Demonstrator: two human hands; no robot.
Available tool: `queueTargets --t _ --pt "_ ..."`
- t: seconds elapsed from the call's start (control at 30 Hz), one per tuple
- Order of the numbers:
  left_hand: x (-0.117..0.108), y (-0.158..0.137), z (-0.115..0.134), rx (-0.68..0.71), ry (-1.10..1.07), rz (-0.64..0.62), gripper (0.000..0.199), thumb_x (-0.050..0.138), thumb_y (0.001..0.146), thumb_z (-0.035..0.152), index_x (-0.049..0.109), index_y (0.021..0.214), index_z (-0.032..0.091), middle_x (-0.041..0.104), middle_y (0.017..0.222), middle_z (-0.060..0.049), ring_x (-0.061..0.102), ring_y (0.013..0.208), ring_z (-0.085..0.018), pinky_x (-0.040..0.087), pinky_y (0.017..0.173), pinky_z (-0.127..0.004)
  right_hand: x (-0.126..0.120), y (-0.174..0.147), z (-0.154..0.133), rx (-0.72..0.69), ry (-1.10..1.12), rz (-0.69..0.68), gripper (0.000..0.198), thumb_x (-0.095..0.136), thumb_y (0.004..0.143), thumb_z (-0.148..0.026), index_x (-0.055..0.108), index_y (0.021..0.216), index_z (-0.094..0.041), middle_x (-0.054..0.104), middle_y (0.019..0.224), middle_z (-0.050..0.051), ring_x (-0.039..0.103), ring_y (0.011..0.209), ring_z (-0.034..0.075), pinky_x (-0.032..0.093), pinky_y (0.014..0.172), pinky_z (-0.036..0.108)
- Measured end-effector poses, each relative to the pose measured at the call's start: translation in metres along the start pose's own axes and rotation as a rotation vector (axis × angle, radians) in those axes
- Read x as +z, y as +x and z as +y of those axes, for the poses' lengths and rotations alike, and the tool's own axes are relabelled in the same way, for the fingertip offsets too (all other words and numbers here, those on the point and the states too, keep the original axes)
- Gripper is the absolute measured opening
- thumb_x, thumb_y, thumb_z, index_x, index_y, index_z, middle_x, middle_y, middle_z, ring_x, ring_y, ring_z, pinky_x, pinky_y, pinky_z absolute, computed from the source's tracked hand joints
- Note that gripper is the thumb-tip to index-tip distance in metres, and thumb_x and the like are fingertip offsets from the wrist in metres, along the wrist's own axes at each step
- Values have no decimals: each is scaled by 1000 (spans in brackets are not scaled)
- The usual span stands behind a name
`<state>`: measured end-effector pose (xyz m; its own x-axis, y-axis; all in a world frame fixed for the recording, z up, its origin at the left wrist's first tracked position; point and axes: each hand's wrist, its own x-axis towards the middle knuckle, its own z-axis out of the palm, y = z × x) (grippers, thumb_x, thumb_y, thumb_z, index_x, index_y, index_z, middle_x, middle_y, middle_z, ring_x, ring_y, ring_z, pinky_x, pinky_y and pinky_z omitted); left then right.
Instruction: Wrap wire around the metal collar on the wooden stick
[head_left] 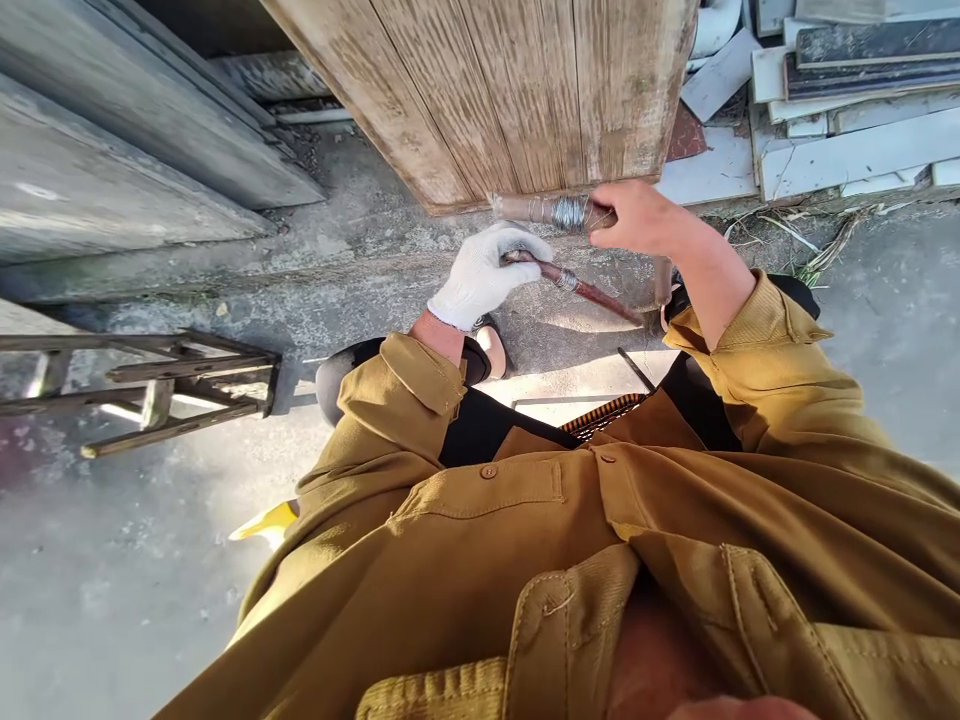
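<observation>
Slim red-brown rod (611, 302), wire-bound: long axis slanting, free end down-right in view. Thicker wire-wound stick (517, 208): nearly level, free end left. Gloved left hand (480, 275) curled round the rod's upper-left end; bare right hand (641, 218) clenched on the stick's right end. Rod runs below right hand; stick extends above glove. Weathered plank panel (517, 100) beyond.

This looks like an outdoor yard: sunlit concrete ground (97, 600) spreads below the left hand (487, 275) and right hand (637, 222), a weathered plank panel (517, 90) is just beyond them, flat slabs (862, 145) lie piled beyond the right, and a ladder-like wooden frame (195, 370) lies beside the left.
</observation>
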<state>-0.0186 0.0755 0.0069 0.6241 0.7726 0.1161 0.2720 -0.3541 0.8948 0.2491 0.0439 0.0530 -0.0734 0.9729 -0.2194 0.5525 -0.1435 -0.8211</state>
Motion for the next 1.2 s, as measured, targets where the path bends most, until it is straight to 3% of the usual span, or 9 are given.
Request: queueTargets --t 0.2,0.33,0.43,0.6,0.83,0.93,1.0,1.13,1.2 --pt "5 5 -14 -64 -93 11 15 73 81 32 79 92 24 80 97 -3 77 95 -24 65 94 -43 36 -3 3 191 512 -113 40 88 66 -5 63 89 -25 68 76 1 59 68 20 51 56 30" --pt "6 10 -41 -104 -155 99 22 78 76 46 71 84 26 72 82 0 74 86 -23 65 86 -45 45 -8 1 189 548 -171 45 92 63 -7 63 94 -24 71 80 -1 57 62 16 48 51 27" --pt "5 10 -52 -176 -146 85 34 81 79 55 64 84 26 67 77 -1 72 85 -23 63 81 -45 49 -10 4 163 500 -205 43 92 66 -11 64 96 -22 71 81 -1 59 63 15 48 51 24" --pt "7 13 -29 -238 -177 -34 50 69 93 74 63 97 24 69 76 0 71 101 -21 60 96 -47 55 -10 6 132 479 -240 43 92 69 -11 62 97 -23 69 79 -1 60 64 16 49 50 23" --pt "4 16 -4 -211 -501 -101 59 74 68 88 69 86 32 72 72 -3 69 123 -30 58 94 -48 59 -8 -3 130 528 -288 44 89 75 -6 53 93 -24 65 79 -1 55 60 13 45 47 22" --pt "0 15 -1 -182 -506 -164 59 72 71 88 70 87 31 69 68 -4 70 118 -29 56 90 -46 54 -4 -2 117 534 -259 42 88 78 -4 54 93 -23 66 81 -2 55 63 13 44 48 22" --pt "-2 14 2 -184 -509 -133 62 70 72 91 70 85 31 66 66 -5 72 110 -29 56 83 -44 43 -1 -1 111 546 -214 43 88 78 -4 55 96 -24 66 82 -2 57 67 14 45 51 23" --pt "-4 11 3 -236 -482 -60 55 73 76 85 72 85 30 62 63 -3 72 97 -27 53 74 -39 6 -2 4 90 647 -81 37 83 85 -8 55 103 -24 67 79 -4 64 80 15 45 57 22" --pt "-5 11 1 -239 -471 -41 50 74 78 80 73 85 31 62 63 -3 70 96 -26 52 74 -38 -11 -6 5 39 683 -67 35 84 89 -18 54 104 -25 67 76 -4 61 76 15 44 58 23"
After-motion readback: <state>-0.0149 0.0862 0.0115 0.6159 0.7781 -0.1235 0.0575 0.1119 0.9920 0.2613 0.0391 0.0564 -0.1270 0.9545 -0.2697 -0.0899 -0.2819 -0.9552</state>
